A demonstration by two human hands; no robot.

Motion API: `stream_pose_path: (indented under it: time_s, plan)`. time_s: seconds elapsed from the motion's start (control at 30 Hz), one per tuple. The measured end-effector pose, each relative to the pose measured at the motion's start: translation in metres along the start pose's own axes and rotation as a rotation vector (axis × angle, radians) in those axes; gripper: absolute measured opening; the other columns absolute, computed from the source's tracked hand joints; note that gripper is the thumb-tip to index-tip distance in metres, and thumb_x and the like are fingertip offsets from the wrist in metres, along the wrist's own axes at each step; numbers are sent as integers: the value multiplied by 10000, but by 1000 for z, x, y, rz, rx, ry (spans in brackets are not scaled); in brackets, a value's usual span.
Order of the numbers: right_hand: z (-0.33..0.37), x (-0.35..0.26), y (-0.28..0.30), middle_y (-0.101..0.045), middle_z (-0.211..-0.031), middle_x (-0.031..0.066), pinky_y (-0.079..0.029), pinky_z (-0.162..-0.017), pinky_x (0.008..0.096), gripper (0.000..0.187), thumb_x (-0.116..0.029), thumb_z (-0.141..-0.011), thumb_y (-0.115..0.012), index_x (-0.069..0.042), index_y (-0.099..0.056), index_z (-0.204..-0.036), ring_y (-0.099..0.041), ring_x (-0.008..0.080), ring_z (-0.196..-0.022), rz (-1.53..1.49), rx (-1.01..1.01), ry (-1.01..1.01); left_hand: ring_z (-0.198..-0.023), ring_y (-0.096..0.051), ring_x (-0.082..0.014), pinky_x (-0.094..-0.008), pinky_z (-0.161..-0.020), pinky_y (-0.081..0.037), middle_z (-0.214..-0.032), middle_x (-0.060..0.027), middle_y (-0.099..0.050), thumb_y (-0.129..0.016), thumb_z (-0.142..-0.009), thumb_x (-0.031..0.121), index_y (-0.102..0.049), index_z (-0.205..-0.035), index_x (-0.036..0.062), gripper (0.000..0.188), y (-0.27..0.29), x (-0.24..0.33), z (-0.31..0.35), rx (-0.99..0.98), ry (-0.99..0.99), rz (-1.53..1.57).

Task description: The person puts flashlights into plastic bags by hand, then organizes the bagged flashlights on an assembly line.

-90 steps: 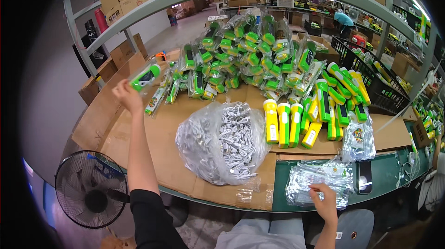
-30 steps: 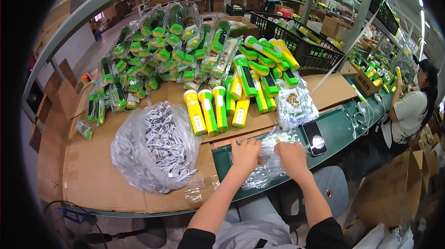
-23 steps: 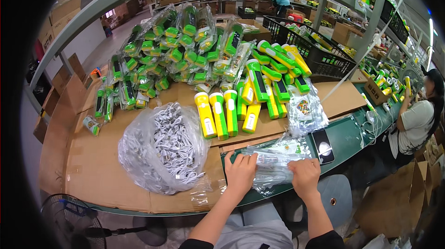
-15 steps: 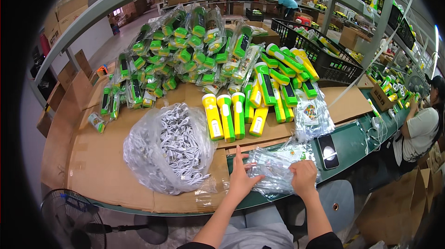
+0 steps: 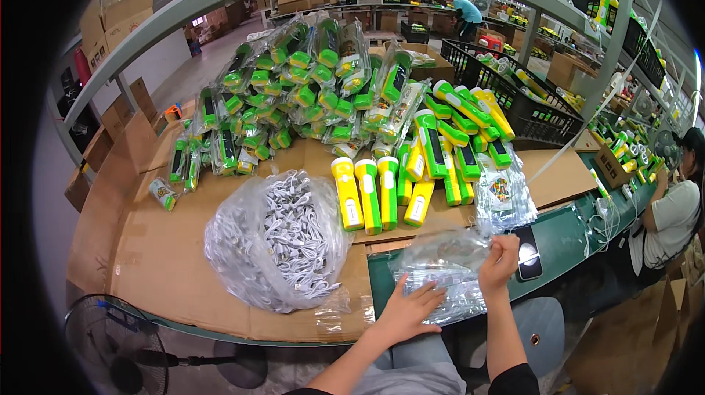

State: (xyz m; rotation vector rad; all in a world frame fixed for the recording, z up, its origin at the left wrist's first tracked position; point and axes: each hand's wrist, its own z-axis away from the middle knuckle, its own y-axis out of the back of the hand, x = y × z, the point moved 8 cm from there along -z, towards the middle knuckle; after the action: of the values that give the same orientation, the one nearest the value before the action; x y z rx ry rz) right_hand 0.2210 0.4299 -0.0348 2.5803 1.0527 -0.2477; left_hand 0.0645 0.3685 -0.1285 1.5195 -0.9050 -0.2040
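one clear bag [image 5: 444, 249] rose loosely above a stack of flat clear bags [image 5: 463, 308] at the near edge of the green bench [image 5: 383, 277], its right-hand edge pinched between the thumb and fingers of the right hand [image 5: 499, 264]. the left hand [image 5: 409, 312] was open, fingers spread, resting on the near left part of the stack. just beyond the right hand lay a dark phone [image 5: 528, 254] with a bright reflection on its screen. past the bags, three yellow-and-green flashlights [image 5: 369, 196] lay side by side on cardboard [image 5: 169, 255], next to a heap of loose flashlights [image 5: 430, 145]. to the left sat a plastic sack [image 5: 236, 241] full of coiled white cables [image 5: 299, 237]. farther back rose a tall pile of bagged flashlights [image 5: 305, 94], with a black crate [image 5: 540, 119] to its right.
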Motion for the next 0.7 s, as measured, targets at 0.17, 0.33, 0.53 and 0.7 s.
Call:
stream_pose_path:
  time_s: [0.17,0.33,0.53,0.7]
  plan:
    - [-31,-13,23,-604,-859,120,-451,-709,348,127,24,-916,-535,6,-601,-1023,-561,273,-790,-153,-242,-335,-1311,-468,-266,-587,-1087,-278,-1367,-32,-548,-707,-819,398,-636,-1192,111,476,31,-18,13,154,39,-188]
    - [-14,-63,29,-617,-829,102,-449,-705,386,194,51,-750,-679,-46,-652,-917,-569,303,-777,-2,-552,-22,-1005,-572,-247,-454,-897,-395,-1074,-70,-641,-793,-724,202,-672,-1029,95,345,116,-11,75,951,316,126]
    - [10,-123,2,-619,-860,85,-484,-734,393,264,-18,-741,-652,-32,-600,-1000,-596,274,-797,-242,-652,65,-875,-591,-208,-410,-807,-395,-948,-4,-648,-779,-726,118,-685,-947,98,240,118,39,35,663,34,-47]
    - [12,-123,6,-642,-886,92,-496,-769,385,242,28,-747,-630,-35,-580,-975,-618,270,-781,-369,-586,-31,-829,-584,-206,-368,-786,-400,-926,-6,-647,-780,-696,63,-685,-913,93,239,111,33,38,710,79,120]
